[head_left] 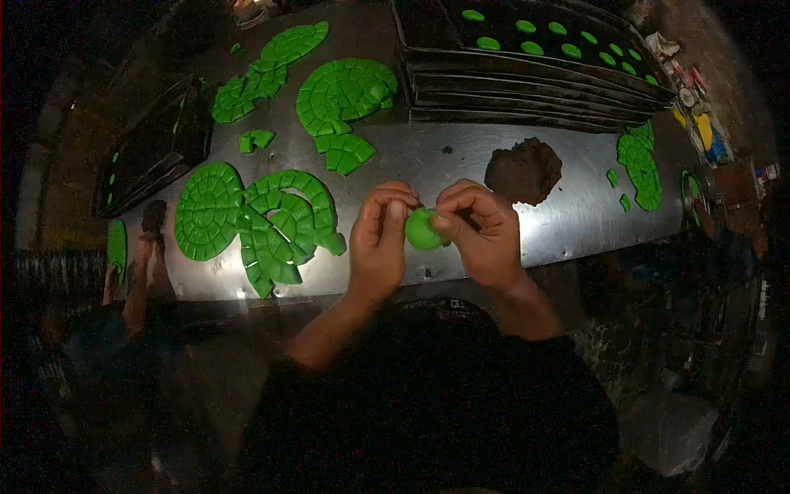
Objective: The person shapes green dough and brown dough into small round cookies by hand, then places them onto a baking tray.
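Observation:
Between my two hands, over the front part of the metal table (pixel 444 156), is a small round piece of green dough (pixel 424 230). My left hand (pixel 381 239) pinches its left edge with thumb and fingers. The thumb and curled fingers of my right hand (pixel 485 235) press on its right side. To the right, beyond my right hand, lies a rough dark brown lump (pixel 524 170). Scored green dough discs, some cut into pieces, lie left of my hands (pixel 208 212) and farther back (pixel 341 95).
A stack of dark trays (pixel 527 86) stands at the back right, with small green rounds on the top one. Another tray (pixel 156 156) is at the left. More green dough (pixel 639 169) lies at the right. A co-worker's arm (pixel 148 263) reaches in at the far left.

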A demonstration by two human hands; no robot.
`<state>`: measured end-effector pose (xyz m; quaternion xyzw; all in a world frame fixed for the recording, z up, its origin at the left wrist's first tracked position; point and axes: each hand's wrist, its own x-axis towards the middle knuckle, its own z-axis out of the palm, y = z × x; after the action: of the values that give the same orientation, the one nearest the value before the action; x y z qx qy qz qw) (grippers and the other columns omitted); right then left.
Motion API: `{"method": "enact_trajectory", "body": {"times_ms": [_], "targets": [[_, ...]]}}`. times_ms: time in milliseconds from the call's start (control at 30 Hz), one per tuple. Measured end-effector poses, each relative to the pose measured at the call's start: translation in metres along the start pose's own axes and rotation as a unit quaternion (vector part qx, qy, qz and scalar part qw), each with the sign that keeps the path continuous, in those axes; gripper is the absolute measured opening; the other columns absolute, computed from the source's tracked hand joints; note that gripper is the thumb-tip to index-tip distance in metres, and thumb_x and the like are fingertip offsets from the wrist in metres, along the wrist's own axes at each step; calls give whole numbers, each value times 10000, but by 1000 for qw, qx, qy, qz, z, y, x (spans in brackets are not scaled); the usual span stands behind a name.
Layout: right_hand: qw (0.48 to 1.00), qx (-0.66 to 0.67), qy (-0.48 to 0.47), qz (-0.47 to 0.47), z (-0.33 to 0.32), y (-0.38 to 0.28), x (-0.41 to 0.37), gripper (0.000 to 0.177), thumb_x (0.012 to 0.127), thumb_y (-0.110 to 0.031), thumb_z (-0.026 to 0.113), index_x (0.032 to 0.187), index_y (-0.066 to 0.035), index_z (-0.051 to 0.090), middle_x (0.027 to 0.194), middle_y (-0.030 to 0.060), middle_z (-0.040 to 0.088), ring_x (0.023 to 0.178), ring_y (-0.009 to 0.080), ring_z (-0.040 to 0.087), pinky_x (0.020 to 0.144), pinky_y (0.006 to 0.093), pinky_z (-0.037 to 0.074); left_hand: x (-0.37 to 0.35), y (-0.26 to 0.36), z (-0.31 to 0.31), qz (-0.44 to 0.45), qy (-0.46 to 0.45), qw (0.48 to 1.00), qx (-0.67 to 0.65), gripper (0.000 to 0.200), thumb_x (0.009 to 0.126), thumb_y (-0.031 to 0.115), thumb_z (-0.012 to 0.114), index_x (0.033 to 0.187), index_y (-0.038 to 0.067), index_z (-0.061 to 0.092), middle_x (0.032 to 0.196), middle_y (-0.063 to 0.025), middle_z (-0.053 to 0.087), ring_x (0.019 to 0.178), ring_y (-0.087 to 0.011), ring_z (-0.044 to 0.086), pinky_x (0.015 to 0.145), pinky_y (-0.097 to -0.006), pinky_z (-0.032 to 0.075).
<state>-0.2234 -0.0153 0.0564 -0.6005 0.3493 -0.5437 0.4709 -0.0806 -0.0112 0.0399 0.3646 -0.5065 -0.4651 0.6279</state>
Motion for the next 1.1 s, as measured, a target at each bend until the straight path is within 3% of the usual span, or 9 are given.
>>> {"method": "enact_trajectory", "body": {"times_ms": [267,433,633,733,800,867,967,1033,1100], "targets": [[931,-313,-27,-187,18,-5,-10,188,735,-7,691,903,40,619,857,153,592,739,197,607,640,284,503,11,5,-9,-222,52,973,-14,410,982,370,361,794,45,526,698,-11,482,633,-84,440,599,-222,371],[984,-97,-111,103,1,-17,12,219,745,-63,716,924,13,617,867,87,585,713,122,591,621,270,500,13,-5,-5,-246,22,966,-70,433,965,435,363,821,61,526,705,-15,502,600,-86,469,534,-225,383],[925,-352,-137,-25,13,3,8,234,793,-54,660,1004,25,595,1001,126,549,841,203,617,687,298,517,16,-51,-12,-539,27,802,-256,423,920,510,402,960,114,544,787,6,577,575,-79,545,388,-169,390],[881,-449,-85,-120,20,31,2,162,813,-35,621,960,32,602,934,109,563,786,247,624,639,300,518,15,-67,-7,-565,66,774,-278,412,920,508,404,944,123,548,769,3,570,562,-81,536,400,-167,411],[946,-301,-72,100,14,43,-4,166,804,-13,610,965,24,607,923,117,564,766,258,621,636,318,516,7,-91,-16,-578,30,771,-265,426,922,505,403,976,105,539,794,-13,571,595,-99,544,435,-190,442],[913,-391,-112,-45,-6,64,2,136,793,-7,607,925,11,629,910,131,571,730,267,616,621,325,511,-1,-107,-19,-590,-5,767,-252,442,923,502,403,1009,87,530,820,-29,571,629,-116,552,471,-212,472],[888,-449,-97,-30,-39,169,-24,83,780,-12,619,857,4,648,894,145,582,687,283,612,608,346,507,-22,-155,-39,-453,12,891,-21,524,943,477,376,1186,14,412,1010,-108,557,788,-174,546,661,-296,472],[808,-530,-174,191,-60,243,-51,123,774,-58,622,890,-20,634,839,123,620,840,289,592,720,374,500,-27,-158,-59,-436,35,899,13,500,948,452,386,1196,19,410,1030,-111,557,794,-167,542,666,-294,463],[840,-496,-145,167,-60,225,-34,134,805,-89,605,918,-24,635,917,134,626,901,308,574,782,387,475,-27,-159,-77,-415,57,907,48,477,954,427,396,1207,23,408,1050,-115,557,801,-161,537,670,-292,453]]}}
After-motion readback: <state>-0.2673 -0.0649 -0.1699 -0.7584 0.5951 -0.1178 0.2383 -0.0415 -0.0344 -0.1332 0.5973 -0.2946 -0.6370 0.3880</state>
